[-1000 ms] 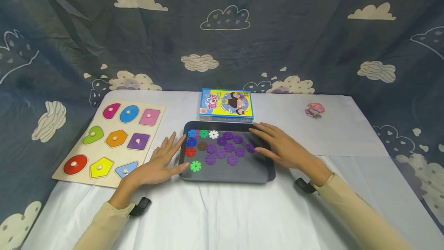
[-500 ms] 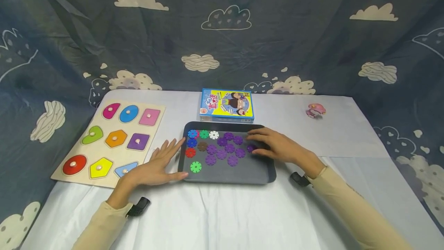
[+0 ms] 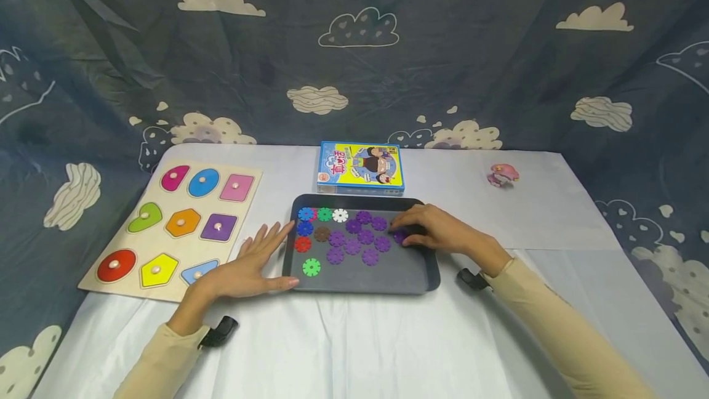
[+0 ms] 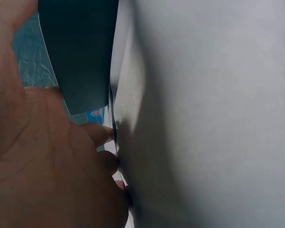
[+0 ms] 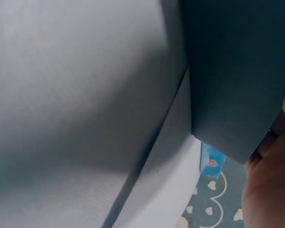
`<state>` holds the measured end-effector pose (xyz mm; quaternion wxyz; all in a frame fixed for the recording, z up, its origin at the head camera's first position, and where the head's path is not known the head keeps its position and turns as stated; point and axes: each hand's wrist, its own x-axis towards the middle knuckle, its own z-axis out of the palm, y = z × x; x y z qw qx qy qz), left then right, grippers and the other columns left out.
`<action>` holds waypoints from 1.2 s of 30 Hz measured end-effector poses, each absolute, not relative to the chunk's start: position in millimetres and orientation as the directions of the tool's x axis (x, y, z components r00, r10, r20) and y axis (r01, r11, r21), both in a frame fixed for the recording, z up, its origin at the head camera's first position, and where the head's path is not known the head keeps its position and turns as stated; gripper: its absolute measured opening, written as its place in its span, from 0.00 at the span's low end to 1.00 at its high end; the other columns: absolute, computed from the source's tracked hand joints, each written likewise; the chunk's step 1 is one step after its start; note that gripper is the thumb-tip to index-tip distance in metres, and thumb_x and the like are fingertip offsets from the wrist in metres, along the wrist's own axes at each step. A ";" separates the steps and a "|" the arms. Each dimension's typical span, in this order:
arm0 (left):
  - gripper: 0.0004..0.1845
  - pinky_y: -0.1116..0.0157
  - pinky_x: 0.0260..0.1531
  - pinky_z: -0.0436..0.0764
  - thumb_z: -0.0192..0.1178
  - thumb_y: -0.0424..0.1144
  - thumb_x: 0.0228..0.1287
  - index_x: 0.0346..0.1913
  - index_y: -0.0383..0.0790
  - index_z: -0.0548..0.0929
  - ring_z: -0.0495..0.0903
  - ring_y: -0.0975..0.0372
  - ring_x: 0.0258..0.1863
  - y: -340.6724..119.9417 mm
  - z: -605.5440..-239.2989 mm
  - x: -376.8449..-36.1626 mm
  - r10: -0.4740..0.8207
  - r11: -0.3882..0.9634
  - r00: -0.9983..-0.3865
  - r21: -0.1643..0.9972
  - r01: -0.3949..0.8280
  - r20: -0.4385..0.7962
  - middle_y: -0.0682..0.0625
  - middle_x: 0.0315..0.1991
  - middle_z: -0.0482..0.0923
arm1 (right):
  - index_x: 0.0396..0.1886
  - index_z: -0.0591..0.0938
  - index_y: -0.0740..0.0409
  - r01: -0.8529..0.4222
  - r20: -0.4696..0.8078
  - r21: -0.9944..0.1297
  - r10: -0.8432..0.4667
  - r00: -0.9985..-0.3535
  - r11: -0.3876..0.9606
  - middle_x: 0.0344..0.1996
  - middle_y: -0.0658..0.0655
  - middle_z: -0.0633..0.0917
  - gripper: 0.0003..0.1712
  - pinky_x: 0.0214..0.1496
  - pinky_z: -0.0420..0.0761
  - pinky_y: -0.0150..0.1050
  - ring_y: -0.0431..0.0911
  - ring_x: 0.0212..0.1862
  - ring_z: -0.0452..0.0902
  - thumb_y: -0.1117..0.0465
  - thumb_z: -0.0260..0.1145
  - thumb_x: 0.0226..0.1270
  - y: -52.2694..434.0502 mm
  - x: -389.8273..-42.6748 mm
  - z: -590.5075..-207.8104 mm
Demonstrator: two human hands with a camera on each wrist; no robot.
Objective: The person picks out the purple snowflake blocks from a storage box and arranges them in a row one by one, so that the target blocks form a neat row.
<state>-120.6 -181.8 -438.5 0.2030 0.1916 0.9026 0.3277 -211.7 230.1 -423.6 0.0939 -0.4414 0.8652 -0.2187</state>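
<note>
A dark grey tray [image 3: 343, 277] lies on the white-covered table and holds small notched plastic discs. My left hand [image 3: 244, 273] rests with straight, spread fingers at the tray's left rim, thumb by its front left corner. Over the tray's right side is my right hand [image 3: 443, 231], fingers bent downward and thumb apart from them, around a lone purple disc [image 3: 399, 236]. Several more purple discs [image 3: 352, 246] lie left of it. Along the tray's left side are blue [image 3: 305, 229], red [image 3: 303, 244], brown [image 3: 322, 234], white [image 3: 340, 215] and green discs [image 3: 311, 267]. Both wrist views show the tray's outer wall [image 4: 78, 57] beside each palm.
Left of the tray lies a wooden shape puzzle board [image 3: 160, 186] with knobbed coloured pieces. A blue and yellow box [image 3: 361, 168] stands right behind the tray. Toward the back right is a small pink toy [image 3: 503, 175]. A dark cloud-print cloth [image 3: 354, 66] hangs behind the table.
My right hand has moved slightly left and lower over the tray, its fingers bending closer around the lone purple disc. The left hand's thumb has slid toward the tray's front left corner.
</note>
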 end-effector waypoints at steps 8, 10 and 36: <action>0.57 0.36 0.74 0.29 0.65 0.67 0.58 0.81 0.63 0.39 0.28 0.42 0.80 -180.7 -437.4 -119.4 0.472 0.713 -0.845 0.672 0.199 -0.251 0.40 0.82 0.34 | 0.56 0.85 0.53 -0.688 0.007 -0.473 -0.779 -0.627 0.550 0.54 0.51 0.87 0.21 0.64 0.78 0.50 0.48 0.58 0.81 0.62 0.73 0.63 229.1 -211.9 -427.4; 0.57 0.36 0.74 0.29 0.65 0.67 0.58 0.81 0.63 0.39 0.28 0.42 0.80 -180.7 -437.0 -119.4 0.473 0.713 -0.845 0.673 0.199 -0.250 0.40 0.82 0.34 | 0.56 0.85 0.53 -0.685 0.007 -0.472 -0.774 -0.633 0.555 0.53 0.50 0.87 0.21 0.63 0.79 0.50 0.47 0.57 0.81 0.63 0.73 0.63 228.5 -211.5 -427.7; 0.57 0.35 0.73 0.29 0.65 0.66 0.58 0.81 0.63 0.40 0.28 0.42 0.80 -180.4 -437.1 -119.5 0.469 0.708 -0.848 0.679 0.195 -0.246 0.40 0.82 0.35 | 0.40 0.88 0.56 -0.690 0.020 -0.476 -0.778 -0.628 0.545 0.44 0.51 0.87 0.07 0.57 0.82 0.46 0.45 0.49 0.83 0.66 0.73 0.62 225.6 -213.0 -422.0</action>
